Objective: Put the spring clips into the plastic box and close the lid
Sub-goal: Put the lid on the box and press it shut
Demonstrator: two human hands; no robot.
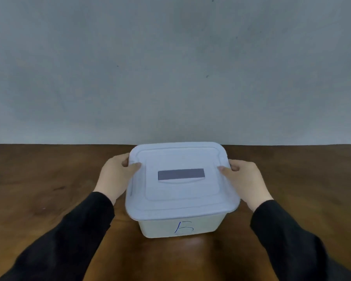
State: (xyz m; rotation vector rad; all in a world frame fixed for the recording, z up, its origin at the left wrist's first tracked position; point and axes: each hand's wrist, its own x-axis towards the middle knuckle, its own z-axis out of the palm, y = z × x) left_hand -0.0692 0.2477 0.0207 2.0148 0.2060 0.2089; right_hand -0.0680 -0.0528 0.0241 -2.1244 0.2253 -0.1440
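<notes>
1. Nearest the camera, two black sleeves [73, 236] reach forward, one on either side of the plastic box [178, 226], over the brown wooden table [39, 179].
2. The plastic box stands on the table at the middle, white and translucent, with a blue handwritten mark [183, 228] on its near wall.
3. The lid [180, 191] lies on top of the box, covering it wholly; its near edge juts out past the box's near wall. Whether it is pressed fully shut cannot be told.
4. A grey rectangular strip [181, 174] sits at the middle of the lid.
5. The left hand [116, 175] grasps the lid's left edge: the thumb lies on top of the lid near its far left corner, and the fingers curl around the rim.
6. The right hand [245, 179] grasps the lid's right edge in like manner, thumb on top and fingers wrapped over the rim.
7. The spring clips cannot be seen; the lid hides the inside of the box.
8. Beyond the box, a plain grey wall [170, 67] rises from the table's far edge.
</notes>
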